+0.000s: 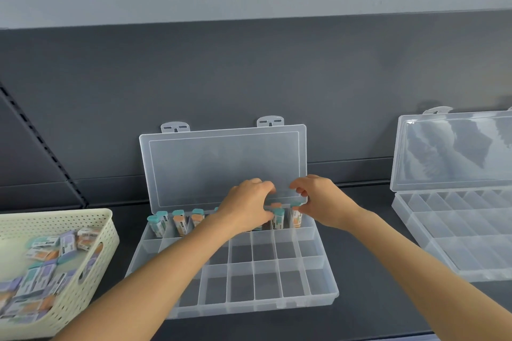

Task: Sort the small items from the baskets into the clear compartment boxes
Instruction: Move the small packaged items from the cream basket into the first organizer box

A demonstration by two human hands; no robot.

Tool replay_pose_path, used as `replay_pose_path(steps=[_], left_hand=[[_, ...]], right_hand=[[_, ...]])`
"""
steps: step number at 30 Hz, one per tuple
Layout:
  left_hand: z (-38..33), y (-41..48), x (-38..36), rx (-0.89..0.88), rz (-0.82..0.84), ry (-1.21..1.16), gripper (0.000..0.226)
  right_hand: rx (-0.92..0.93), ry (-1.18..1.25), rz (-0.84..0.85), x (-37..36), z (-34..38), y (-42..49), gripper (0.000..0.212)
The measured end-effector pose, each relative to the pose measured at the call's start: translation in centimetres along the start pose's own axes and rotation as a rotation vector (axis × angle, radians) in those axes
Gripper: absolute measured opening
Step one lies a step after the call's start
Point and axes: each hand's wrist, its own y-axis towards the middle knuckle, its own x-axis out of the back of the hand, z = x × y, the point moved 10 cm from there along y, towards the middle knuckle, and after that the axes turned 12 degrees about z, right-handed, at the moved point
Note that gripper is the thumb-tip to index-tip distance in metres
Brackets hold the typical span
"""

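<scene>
Back row of clear plastic compartment box (318, 299): left hand (246, 207) fingers curled, thumb against small teal-capped upright packet (278, 220), grip unclear; right hand (324, 202) fingers pinch neighbouring packet (296, 217). Packets likely light, stiff, slick; hold narrow sides below cap. More in cream perforated basket (91, 230), far left of fingers.

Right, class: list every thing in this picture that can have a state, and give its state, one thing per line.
Middle box: lid open; back row holds upright packs, visible front cells empty.
Right box: lid open; visible cells empty.
Basket: holds many packs.
Left hand: fingers curled by a back-row pack, grip unclear.
Right hand: pinches the rightmost pack.
</scene>
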Motion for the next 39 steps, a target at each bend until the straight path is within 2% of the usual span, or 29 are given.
replay_pose_path(steps=[6,13,23,32,39], left_hand=[[2.2,-3.6,2.6,0.036,-0.064,0.023,0.051],[7.3,-10.1,4.8,0.157,-0.131,0.057,0.056],[18.4,-20.6,6.7,0.314,-0.2,-0.034,0.062],[28.4,-26.3,5.9,0.351,-0.095,-0.067,0.062],[33.6,-27.4,4.9,0.322,0.022,-0.048,0.055]], right_hand=[[0.078,0.098,-0.034,0.9,4.0,0.0,0.046],[0.192,0.07,0.051,-1.7,10.8,1.7,0.045],[0.257,0.039,0.102,-4.5,20.6,3.5,0.041],[0.285,0.052,0.091,-7.7,30.9,5.8,0.039],[0.282,-0.017,0.115,-11.4,36.9,8.5,0.036]])
